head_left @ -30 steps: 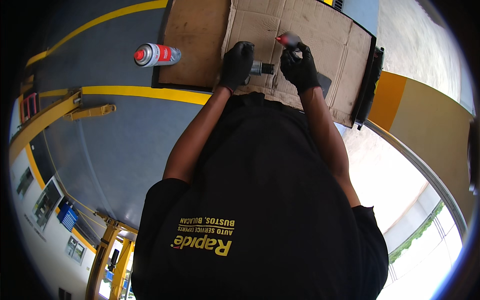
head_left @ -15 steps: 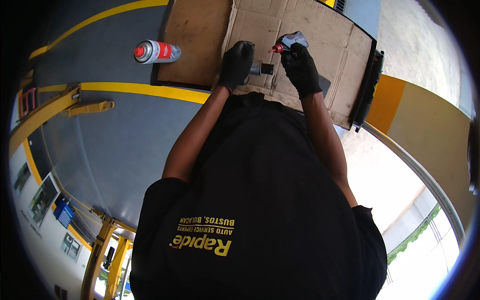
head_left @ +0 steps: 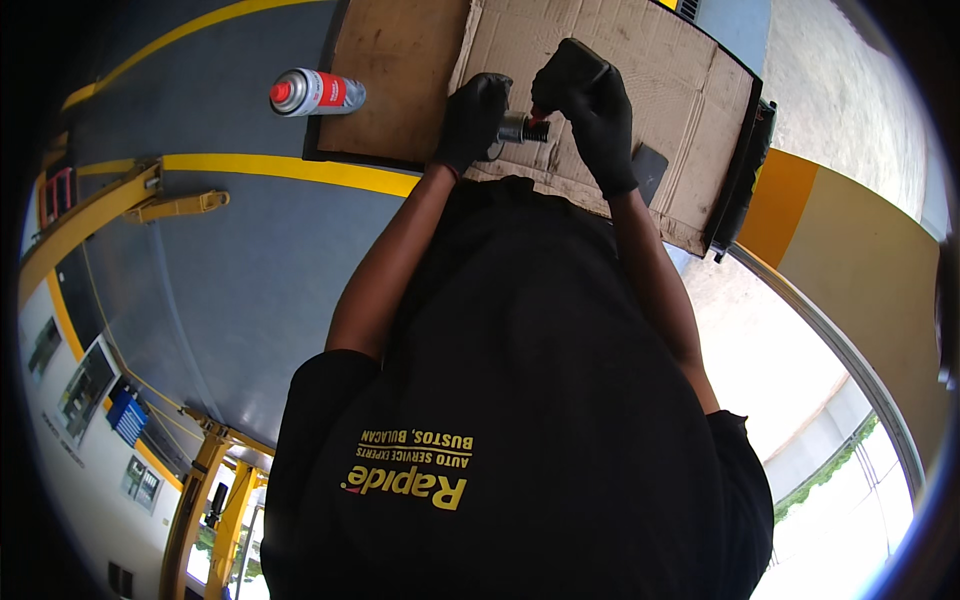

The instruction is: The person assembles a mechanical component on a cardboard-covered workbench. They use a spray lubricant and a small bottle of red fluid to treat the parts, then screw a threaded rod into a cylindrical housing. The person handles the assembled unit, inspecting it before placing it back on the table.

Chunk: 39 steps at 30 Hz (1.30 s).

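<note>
Both my hands wear black gloves. My left hand (head_left: 474, 122) is closed around a silver cylindrical metal part (head_left: 512, 127), whose dark threaded end (head_left: 537, 131) sticks out to the right. Above that end, my right hand (head_left: 600, 118) grips a small squeeze bottle tipped downward. The bottle's red nozzle (head_left: 537, 114) points at the threads; whether it touches them I cannot tell. My fingers and the dark tilt of the bottle hide most of its body.
Flattened cardboard (head_left: 680, 100) covers the work surface under my hands. A flat dark grey piece (head_left: 650, 172) lies on it near my right wrist. At the left edge stands a red and silver spray can (head_left: 318, 92). A yellow lift arm (head_left: 100, 225) is farther left.
My right hand has tilted the squeeze bottle and brought its red nozzle down and left to the threaded end. My left hand keeps its hold on the metal part.
</note>
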Tool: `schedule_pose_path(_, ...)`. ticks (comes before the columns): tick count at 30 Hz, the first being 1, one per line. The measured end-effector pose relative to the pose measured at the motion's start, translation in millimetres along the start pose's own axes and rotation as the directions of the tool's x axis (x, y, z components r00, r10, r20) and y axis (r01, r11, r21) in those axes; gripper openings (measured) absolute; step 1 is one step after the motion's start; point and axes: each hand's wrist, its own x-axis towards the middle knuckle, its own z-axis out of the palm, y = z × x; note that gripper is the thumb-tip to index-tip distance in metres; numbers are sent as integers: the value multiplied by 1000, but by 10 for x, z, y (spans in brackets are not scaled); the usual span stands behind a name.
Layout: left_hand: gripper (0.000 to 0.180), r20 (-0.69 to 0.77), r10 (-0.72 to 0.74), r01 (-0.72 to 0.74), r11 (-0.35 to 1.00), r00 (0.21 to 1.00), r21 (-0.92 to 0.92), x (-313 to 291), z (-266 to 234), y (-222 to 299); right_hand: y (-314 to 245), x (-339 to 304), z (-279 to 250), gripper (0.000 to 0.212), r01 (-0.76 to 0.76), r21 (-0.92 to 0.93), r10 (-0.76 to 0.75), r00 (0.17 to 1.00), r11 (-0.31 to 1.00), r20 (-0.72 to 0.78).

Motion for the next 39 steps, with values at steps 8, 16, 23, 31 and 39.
schedule_pose_path(8,29,-42,56,-56,998,998,-9,7,14,-37,56,-38,25,44,82,-259,-86,996,962,-4)
schedule_pose_path(16,29,-43,74,-75,997,996,-28,10,10,-68,11,-39,40,42,120,-298,-120,993,947,18)
schedule_pose_path(23,29,-33,43,-45,997,999,-58,8,8,-51,-48,-52,85,44,211,-310,-205,977,927,53)
schedule_pose_path(31,29,-57,83,-86,995,995,-49,9,22,-125,-105,-71,117,44,240,-313,-224,971,919,84)
schedule_pose_path(39,33,-17,31,-32,998,999,-50,5,-8,-115,32,-60,6,42,133,-218,-132,991,967,23)
